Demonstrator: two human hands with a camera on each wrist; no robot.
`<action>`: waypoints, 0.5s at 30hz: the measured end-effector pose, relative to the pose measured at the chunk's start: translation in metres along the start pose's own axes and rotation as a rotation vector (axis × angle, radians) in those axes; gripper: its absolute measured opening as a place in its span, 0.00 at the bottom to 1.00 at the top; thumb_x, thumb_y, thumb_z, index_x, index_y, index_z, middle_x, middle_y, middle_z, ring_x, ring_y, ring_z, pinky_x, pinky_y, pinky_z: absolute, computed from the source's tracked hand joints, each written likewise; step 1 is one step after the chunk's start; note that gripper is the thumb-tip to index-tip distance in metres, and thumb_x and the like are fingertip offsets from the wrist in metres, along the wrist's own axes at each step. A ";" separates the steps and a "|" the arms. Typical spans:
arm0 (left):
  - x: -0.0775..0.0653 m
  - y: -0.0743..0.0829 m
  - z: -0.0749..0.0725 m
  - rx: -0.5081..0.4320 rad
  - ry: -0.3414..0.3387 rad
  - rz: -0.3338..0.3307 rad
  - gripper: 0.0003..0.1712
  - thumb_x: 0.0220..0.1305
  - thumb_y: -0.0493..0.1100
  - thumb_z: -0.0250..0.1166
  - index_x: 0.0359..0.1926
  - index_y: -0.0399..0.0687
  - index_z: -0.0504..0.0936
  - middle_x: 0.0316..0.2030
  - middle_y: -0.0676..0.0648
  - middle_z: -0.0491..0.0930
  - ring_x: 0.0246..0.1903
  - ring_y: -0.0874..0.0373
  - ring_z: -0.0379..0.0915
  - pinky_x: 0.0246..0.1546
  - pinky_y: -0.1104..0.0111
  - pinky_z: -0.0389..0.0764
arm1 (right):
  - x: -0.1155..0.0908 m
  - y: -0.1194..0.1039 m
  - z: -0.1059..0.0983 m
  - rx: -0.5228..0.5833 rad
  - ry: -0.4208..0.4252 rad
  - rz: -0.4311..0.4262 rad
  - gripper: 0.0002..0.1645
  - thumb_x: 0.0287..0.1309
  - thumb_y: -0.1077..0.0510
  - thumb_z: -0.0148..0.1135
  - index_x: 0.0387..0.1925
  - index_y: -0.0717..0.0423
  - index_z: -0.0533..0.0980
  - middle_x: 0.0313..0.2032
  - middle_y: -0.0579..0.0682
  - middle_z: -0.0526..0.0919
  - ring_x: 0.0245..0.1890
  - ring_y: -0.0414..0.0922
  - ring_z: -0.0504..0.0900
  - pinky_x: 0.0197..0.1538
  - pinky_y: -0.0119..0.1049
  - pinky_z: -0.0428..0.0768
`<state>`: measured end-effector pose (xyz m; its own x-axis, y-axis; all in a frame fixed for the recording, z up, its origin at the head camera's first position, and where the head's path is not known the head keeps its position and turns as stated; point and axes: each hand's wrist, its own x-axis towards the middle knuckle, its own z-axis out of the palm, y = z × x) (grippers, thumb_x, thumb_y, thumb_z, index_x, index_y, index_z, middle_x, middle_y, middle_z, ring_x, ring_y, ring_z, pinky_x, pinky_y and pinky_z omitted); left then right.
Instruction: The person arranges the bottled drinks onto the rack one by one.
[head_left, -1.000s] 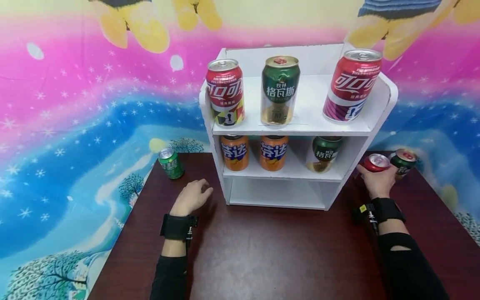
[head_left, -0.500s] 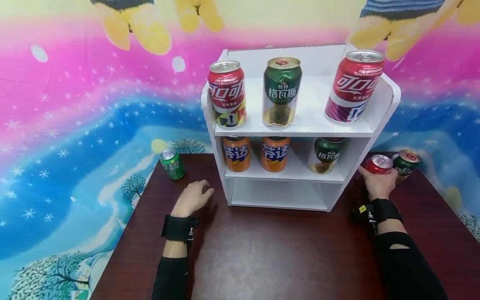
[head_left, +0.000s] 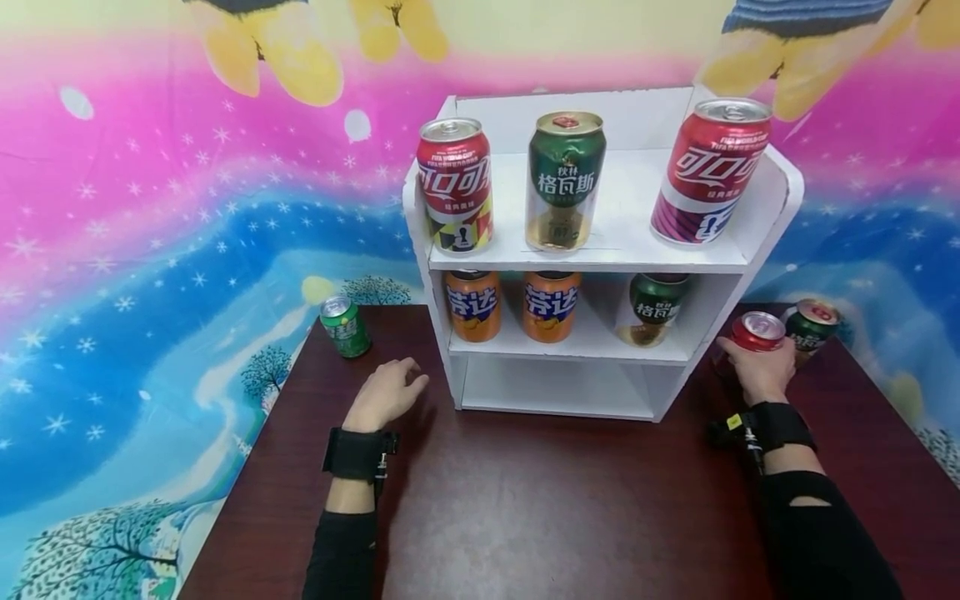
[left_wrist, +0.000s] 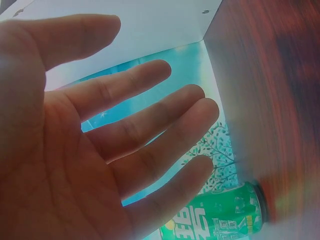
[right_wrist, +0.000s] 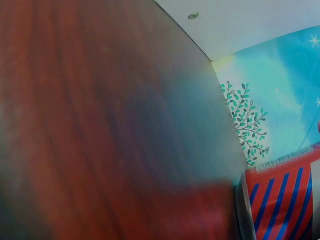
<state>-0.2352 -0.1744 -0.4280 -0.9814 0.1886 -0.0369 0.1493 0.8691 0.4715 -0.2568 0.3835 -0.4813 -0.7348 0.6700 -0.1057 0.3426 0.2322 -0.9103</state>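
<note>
My right hand (head_left: 765,372) grips a red soda can (head_left: 759,327) on the table, right of the white shelf (head_left: 555,387). Thumb and fingers lie around the can's sides in the head view. The right wrist view catches only the lower part of this can (right_wrist: 282,202), with blue stripes; no fingers show there. A green and gold can (head_left: 813,323) stands just behind it to the right. Over the table left of the shelf, my left hand (head_left: 382,396) is empty, its fingers apart and loosely extended. A green soda can (head_left: 347,329) stands beyond that hand.
On the top shelf stand a red can (head_left: 455,187) at left, a green and gold can (head_left: 565,183) in the middle and a red can (head_left: 708,175) at right. Two orange cans (head_left: 551,308) and another green can (head_left: 651,308) occupy the middle shelf. A printed backdrop (head_left: 187,208) hangs behind.
The head view has shifted very slightly. My right wrist has turned a little while the hand stays at the red can. My left hand keeps its place.
</note>
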 end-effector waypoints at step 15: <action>0.001 0.002 0.000 0.005 -0.012 -0.003 0.21 0.67 0.49 0.57 0.53 0.39 0.77 0.47 0.39 0.78 0.41 0.49 0.76 0.41 0.54 0.77 | -0.039 -0.004 -0.024 -0.089 -0.183 -0.297 0.56 0.52 0.44 0.68 0.72 0.56 0.46 0.66 0.64 0.59 0.62 0.58 0.60 0.63 0.56 0.61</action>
<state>-0.2360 -0.1727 -0.4269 -0.9803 0.1913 -0.0491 0.1468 0.8719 0.4672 -0.2157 0.3736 -0.4638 -0.8998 0.4289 0.0807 0.1424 0.4632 -0.8748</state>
